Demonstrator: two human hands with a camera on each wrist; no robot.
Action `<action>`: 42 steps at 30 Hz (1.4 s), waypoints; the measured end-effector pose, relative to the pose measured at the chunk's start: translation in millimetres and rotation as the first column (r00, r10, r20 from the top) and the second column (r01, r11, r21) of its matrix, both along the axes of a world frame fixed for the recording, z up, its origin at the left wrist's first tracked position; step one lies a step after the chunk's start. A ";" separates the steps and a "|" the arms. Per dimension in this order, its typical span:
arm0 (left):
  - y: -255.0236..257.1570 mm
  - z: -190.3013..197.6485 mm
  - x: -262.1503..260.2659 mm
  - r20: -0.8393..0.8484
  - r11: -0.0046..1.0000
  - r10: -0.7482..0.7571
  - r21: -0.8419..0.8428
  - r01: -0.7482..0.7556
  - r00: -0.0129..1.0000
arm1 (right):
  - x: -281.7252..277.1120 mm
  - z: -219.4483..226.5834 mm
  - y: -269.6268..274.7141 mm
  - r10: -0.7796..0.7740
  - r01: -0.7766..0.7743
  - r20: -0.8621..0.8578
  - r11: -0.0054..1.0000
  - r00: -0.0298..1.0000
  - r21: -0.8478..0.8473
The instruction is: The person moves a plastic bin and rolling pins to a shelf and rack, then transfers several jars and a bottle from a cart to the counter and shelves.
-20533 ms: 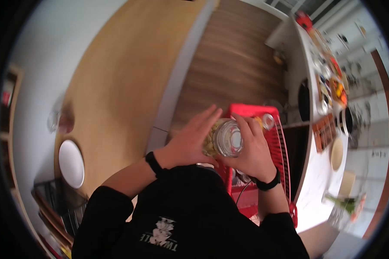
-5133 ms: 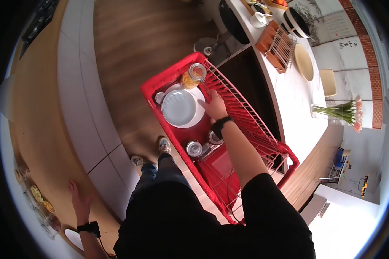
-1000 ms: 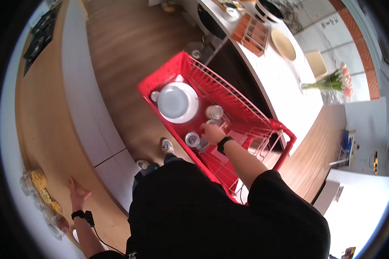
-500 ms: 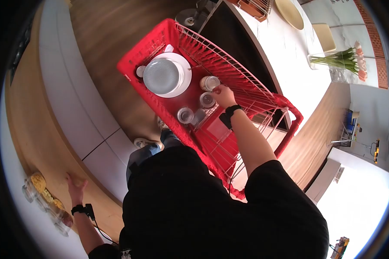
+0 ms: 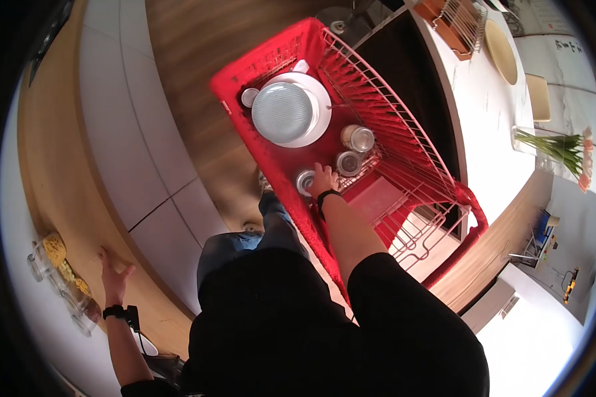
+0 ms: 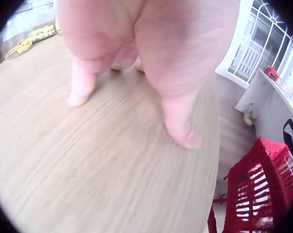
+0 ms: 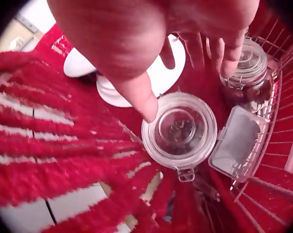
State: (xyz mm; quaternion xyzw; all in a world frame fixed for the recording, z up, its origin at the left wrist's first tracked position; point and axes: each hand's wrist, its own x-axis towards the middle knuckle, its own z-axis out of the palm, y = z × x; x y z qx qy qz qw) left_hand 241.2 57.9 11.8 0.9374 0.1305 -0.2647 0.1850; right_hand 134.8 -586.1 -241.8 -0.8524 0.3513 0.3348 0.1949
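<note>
My right hand (image 5: 323, 180) reaches down into a red cart (image 5: 249, 147), beside a lidded glass jar (image 5: 305, 182). In the right wrist view the thumb lies at the rim of that jar (image 7: 179, 130), and the other fingers hang apart over the cart's inside. Two more jars (image 5: 349, 163) (image 5: 361, 139) stand to its right. A ribbed pale plate (image 5: 282, 112) lies on white dishes farther up in the cart. My left hand (image 5: 114, 276) rests on the wooden counter (image 6: 107, 160) with fingertips down and spread, holding nothing.
Several filled jars (image 5: 55, 249) line the counter's wall side, left of my left hand. Beyond the cart, a white table (image 5: 490, 112) carries a wooden dish rack, an oval plate and flowers (image 5: 556, 147). A clear container (image 7: 239, 142) lies beside the near jar.
My right hand has moved from the right-hand jars to the jar at the cart's left side. A yellow-filled jar seen earlier in the cart is gone. The left hand stays on the counter.
</note>
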 end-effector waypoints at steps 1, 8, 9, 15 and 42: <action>-1.2 1.4 -0.5 -0.019 0.999 0.041 -0.033 -0.042 0.999 | 0.5 -5.9 5.7 0.004 -0.003 -0.041 1.000 0.999 0.012; -10.5 5.8 -0.3 -0.024 0.998 0.053 0.036 -0.053 0.998 | -5.2 -40.8 36.1 -0.057 0.057 -0.001 0.998 0.998 0.001; -7.5 4.6 -1.8 -0.006 0.999 0.045 0.029 -0.045 0.999 | -1.5 -35.5 37.3 -0.077 0.077 -0.017 0.997 0.997 -0.008; -21.2 11.6 -0.9 -0.003 0.995 0.102 -0.005 -0.102 0.995 | 7.7 -27.6 26.6 -0.085 0.085 -0.030 0.996 0.996 0.009; -220.9 122.4 -24.8 0.758 0.582 -0.158 -0.447 0.680 0.633 | 103.9 471.3 201.9 0.609 -0.894 0.790 0.393 0.077 -0.216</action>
